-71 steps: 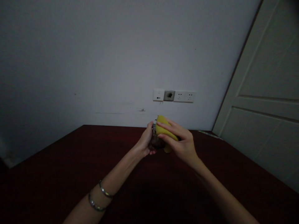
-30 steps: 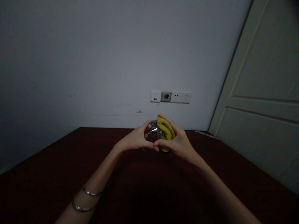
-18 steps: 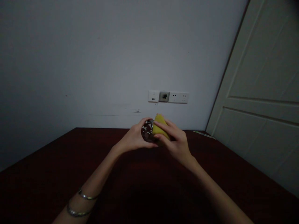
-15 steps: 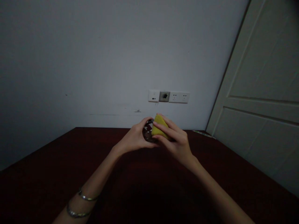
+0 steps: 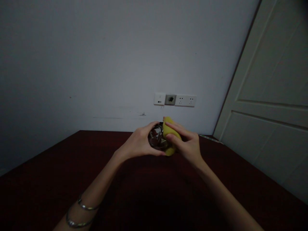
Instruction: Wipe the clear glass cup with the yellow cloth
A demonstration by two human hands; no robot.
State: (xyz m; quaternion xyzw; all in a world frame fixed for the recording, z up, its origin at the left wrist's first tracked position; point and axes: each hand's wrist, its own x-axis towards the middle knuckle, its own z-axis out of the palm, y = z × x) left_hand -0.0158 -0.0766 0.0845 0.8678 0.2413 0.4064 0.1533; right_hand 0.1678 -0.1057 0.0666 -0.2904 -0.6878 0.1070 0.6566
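Observation:
My left hand [image 5: 141, 141] is closed round the side of a clear, round glass vessel [image 5: 156, 137], thumb below and fingers above. Its exact shape is partly hidden by both hands. In my right hand [image 5: 187, 141] is a yellow cloth [image 5: 171, 131], pinched between thumb and fingers. The cloth presses on the right side of the glass vessel, and a fold of it hangs below by my left thumb. Both hands are held up above a dark red table.
The dark red table [image 5: 72, 173] reaches back to a pale wall [image 5: 120, 57]. Low on the wall is a row of socket plates [image 5: 185, 100]. A panelled white door [image 5: 269, 96] stands at the right. A thin strip [image 5: 211, 139] lies at the table's back right edge.
My right hand and the cloth have shifted slightly right and down round the glass vessel, baring more of it. The cloth now spreads lower. My left hand keeps its hold.

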